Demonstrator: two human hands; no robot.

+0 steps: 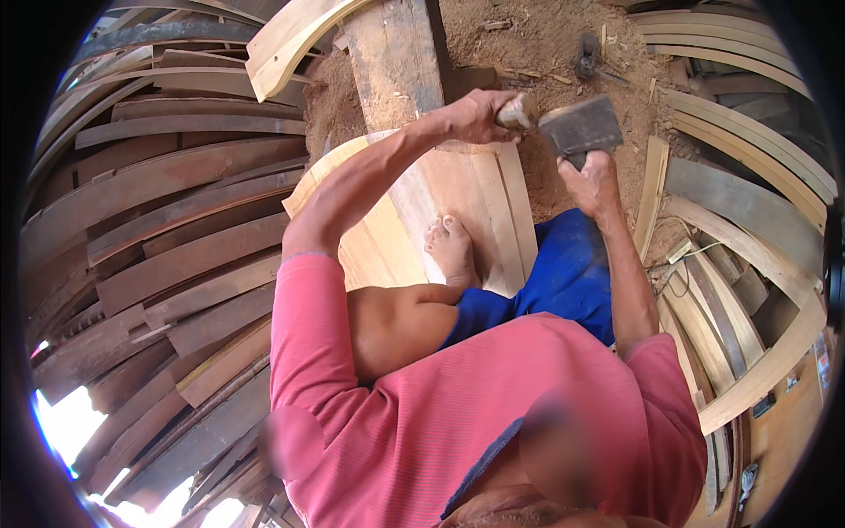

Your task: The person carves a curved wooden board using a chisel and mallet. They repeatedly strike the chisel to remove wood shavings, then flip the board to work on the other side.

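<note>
My left hand is closed around a short, pale wooden handle with a worn end. The rest of that tool is hidden by the fingers. Just right of it, my right hand grips a dark block-headed mallet, its broad head close to the handle's end. Below both hands lies a pale wooden board, on which my bare foot rests. Curved pale pieces lie along the board's left side.
A thick wooden beam runs away at the top, with a curved pale plank beside it. Sawdust and a small dark tool cover the ground ahead. Stacked boards fill the left; curved planks lean at the right.
</note>
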